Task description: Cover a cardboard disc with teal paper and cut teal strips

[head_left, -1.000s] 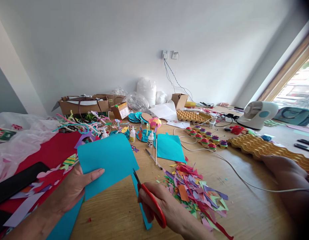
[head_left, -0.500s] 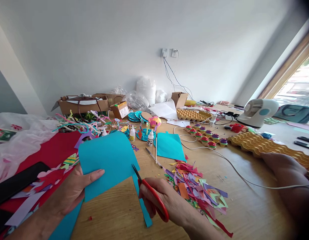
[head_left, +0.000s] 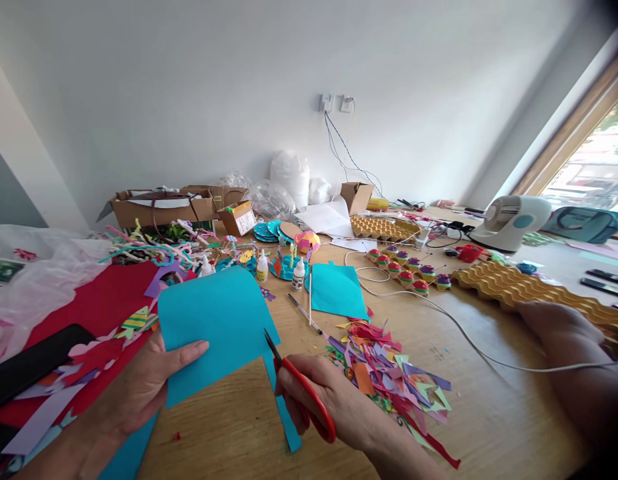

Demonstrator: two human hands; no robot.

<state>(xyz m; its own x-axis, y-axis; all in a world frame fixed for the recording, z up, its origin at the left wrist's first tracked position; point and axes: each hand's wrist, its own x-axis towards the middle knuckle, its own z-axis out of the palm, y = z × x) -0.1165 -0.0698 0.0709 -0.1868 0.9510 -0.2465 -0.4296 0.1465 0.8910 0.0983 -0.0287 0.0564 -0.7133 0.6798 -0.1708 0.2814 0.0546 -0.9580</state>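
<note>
A curled sheet of blue paper [head_left: 213,320] is pinched by my left hand [head_left: 163,370], thumb on top and fingers behind it. My right hand [head_left: 323,393] grips red-handled scissors [head_left: 311,400], whose dark blades sit at the sheet's right edge. From that edge a narrow blue strip [head_left: 287,420] hangs down past the scissors, partly cut from the sheet. A second blue piece [head_left: 339,292] lies flat beyond my right hand. Under my left forearm, part of another blue sheet [head_left: 131,447] shows.
Colourful paper scraps [head_left: 383,373] lie right of my hand. Glue bottles [head_left: 298,275] and a pen [head_left: 303,312] stand or lie ahead. Another person's arm [head_left: 563,340] rests by an egg tray [head_left: 529,287] at right; a white cable [head_left: 469,337] crosses there. A fan [head_left: 511,223] stands behind.
The view has shifted slightly. Both hands, the blue sheet and the scissors keep nearly the same positions, with the blades still at the sheet's right edge.
</note>
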